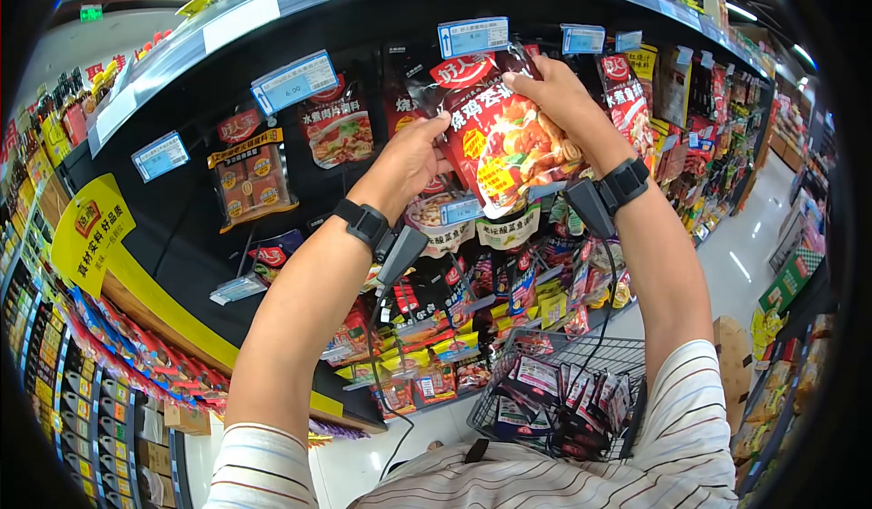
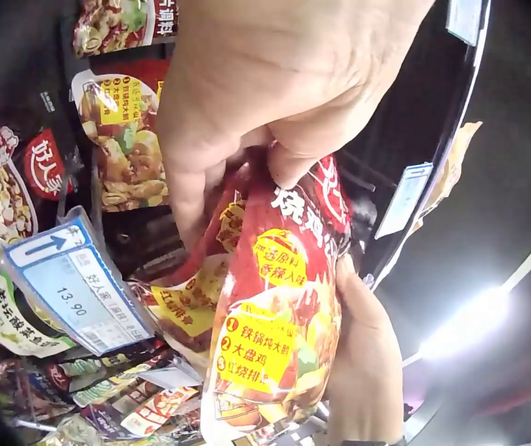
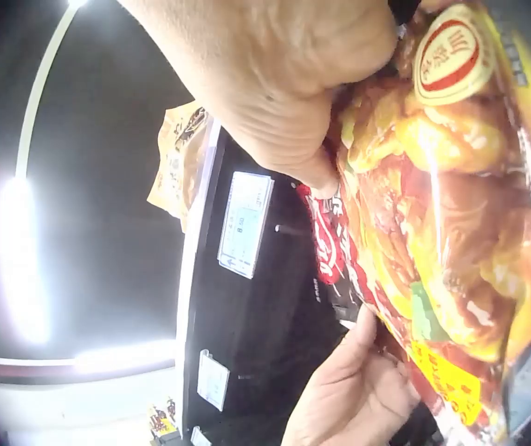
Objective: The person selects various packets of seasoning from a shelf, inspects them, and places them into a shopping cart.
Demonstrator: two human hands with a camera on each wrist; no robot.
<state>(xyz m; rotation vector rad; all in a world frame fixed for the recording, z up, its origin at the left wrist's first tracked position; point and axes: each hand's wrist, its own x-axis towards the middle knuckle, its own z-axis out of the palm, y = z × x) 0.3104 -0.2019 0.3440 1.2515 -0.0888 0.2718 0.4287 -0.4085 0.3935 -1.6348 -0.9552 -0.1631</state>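
Note:
A red and black seasoning pouch (image 1: 513, 137) with a food picture is held up before the hanging display, tilted. The right hand (image 1: 568, 100) grips its upper right side, thumb on the front. At the pouch's left edge, the left hand (image 1: 413, 159) pinches with thumb and fingers. The left wrist view shows the left hand (image 2: 284, 84) at the edge of the pouch (image 2: 279, 325), with another similar pouch (image 2: 177, 302) behind it. Up close in the right wrist view, the right hand (image 3: 284, 84) covers part of the pouch (image 3: 433, 223).
Other pouches (image 1: 338, 128) hang on hooks below price tags (image 1: 295, 82). A wire basket (image 1: 581, 341) holding several dark packets is at the lower right, near the body. A yellow sign (image 1: 91, 227) sticks out at the left; an aisle floor (image 1: 740, 246) runs along the right.

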